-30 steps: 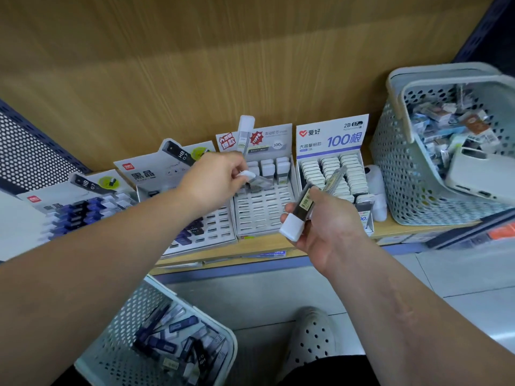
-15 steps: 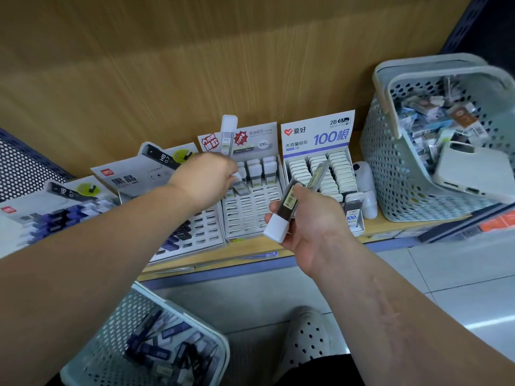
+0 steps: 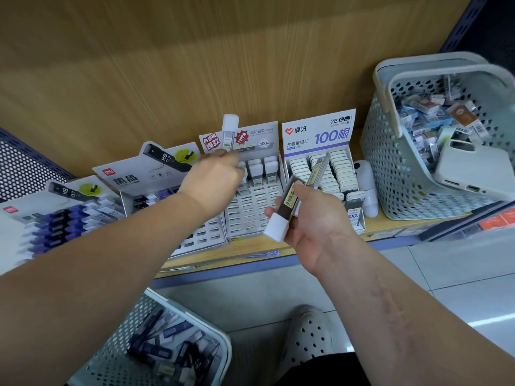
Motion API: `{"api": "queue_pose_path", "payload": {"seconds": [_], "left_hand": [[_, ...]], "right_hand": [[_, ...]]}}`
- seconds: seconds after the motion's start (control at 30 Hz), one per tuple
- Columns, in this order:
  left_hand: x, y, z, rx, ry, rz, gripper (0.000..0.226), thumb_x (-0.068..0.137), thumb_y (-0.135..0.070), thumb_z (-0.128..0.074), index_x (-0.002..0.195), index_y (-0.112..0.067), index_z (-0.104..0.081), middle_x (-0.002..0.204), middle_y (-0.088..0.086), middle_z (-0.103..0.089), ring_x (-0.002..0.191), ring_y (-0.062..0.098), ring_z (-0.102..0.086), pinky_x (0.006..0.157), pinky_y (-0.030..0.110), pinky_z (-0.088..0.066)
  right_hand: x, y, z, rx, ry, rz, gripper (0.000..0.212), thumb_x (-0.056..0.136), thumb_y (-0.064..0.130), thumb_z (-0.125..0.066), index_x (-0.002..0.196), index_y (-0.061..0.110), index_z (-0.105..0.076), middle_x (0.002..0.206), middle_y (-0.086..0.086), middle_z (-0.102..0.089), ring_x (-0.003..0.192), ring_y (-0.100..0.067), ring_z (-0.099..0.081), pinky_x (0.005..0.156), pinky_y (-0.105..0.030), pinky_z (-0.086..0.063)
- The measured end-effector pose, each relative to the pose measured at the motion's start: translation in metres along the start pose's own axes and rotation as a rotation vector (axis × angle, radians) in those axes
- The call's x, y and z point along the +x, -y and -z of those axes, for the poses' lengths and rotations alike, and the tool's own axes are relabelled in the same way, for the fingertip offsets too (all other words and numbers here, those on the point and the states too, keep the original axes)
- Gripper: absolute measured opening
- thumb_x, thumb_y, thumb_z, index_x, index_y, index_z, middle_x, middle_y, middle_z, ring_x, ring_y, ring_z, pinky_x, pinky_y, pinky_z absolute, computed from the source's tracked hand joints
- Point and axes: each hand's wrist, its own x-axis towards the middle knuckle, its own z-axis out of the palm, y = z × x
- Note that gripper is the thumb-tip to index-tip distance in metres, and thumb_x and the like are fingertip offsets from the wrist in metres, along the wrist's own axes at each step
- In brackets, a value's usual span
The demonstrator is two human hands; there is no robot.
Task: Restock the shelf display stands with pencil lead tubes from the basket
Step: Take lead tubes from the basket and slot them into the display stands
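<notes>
Wooden back panel (image 3: 139, 65) and shelf (image 3: 245, 253) lie behind and beneath both sets of fingers. The shelf basket (image 3: 390, 162), perforated, stands on the shelf well to the right of the right fingers (image 3: 271, 211); mixed packets and a phone (image 3: 473, 171) lie in it. The floor basket (image 3: 111, 355) sits below and nearer than the left fingers (image 3: 234, 158) and contains loose tubes (image 3: 156, 349), mostly dark. 4 display stands occupy the shelf: 2 blue-stocked stands (image 3: 69, 207) left of the left fingers, the middle stand (image 3: 250, 218) directly under them, and the 100-count stand (image 3: 317, 135) just beyond the right fingers. The left hand (image 3: 211, 185) reaches over the upper rows of the middle stand, fingers curled downward and tips hidden by the back of the hand; whether they pinch a tube cannot be told. The right hand (image 3: 312, 221) has fingers and thumb curled round 2 held lead tubes (image 3: 287, 201), tilted, in front of the middle and 100-count stands, with the darker tube's white cap projecting below the fingers.
</notes>
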Motion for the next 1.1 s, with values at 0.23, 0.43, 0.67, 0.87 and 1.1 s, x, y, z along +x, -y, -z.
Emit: {"api": "queue_pose_path", "payload": {"seconds": [0.23,0.43,0.67,0.87,1.1], "left_hand": [[-0.005,-0.001,-0.011,0.030,-0.140,-0.034,0.031,0.073,0.000,-0.072,0.103,-0.008,-0.072,0.090,0.010,-0.060,0.081,0.035,-0.060,0.069,0.041,-0.049],[-0.004,-0.005,-0.020,0.050,-0.197,0.016,0.036,0.075,-0.011,-0.073,0.111,-0.013,-0.072,0.100,0.006,-0.063,0.094,0.035,-0.058,0.086,0.047,-0.046],[-0.016,-0.005,-0.033,0.024,-0.224,0.062,0.043,0.078,-0.011,-0.070,0.121,-0.011,-0.068,0.100,0.006,-0.062,0.098,0.035,-0.055,0.085,0.045,-0.041],[-0.016,-0.012,-0.010,-0.089,-0.001,0.131,0.047,0.091,-0.031,-0.061,0.136,-0.016,-0.058,0.116,0.005,-0.063,0.113,0.033,-0.053,0.094,0.045,-0.038],[-0.054,-0.027,0.038,-1.149,0.044,0.367,0.019,0.096,-0.027,-0.061,0.082,-0.035,-0.073,0.075,-0.008,-0.068,0.059,0.010,-0.057,0.061,0.027,-0.051]], "right_hand": [[0.002,-0.002,-0.002,-0.029,-0.001,0.018,0.015,0.106,0.025,-0.051,0.096,0.018,-0.060,0.086,-0.005,-0.057,0.080,-0.024,-0.057,0.070,-0.038,-0.054],[0.002,-0.001,-0.001,-0.024,-0.010,0.012,0.017,0.106,0.023,-0.052,0.092,0.017,-0.059,0.083,-0.005,-0.057,0.080,-0.023,-0.056,0.066,-0.035,-0.053],[0.002,-0.001,-0.002,-0.011,0.001,0.011,0.015,0.105,0.022,-0.053,0.094,0.017,-0.060,0.087,-0.006,-0.061,0.083,-0.025,-0.060,0.070,-0.038,-0.054],[0.002,0.001,-0.001,-0.005,-0.030,0.038,0.017,0.104,0.024,-0.057,0.088,0.020,-0.063,0.074,0.002,-0.065,0.070,-0.017,-0.062,0.058,-0.028,-0.050],[0.006,0.000,-0.005,0.007,-0.071,0.095,0.016,0.104,0.029,-0.056,0.090,0.024,-0.063,0.081,0.001,-0.065,0.072,-0.017,-0.060,0.051,-0.025,-0.048]]}}
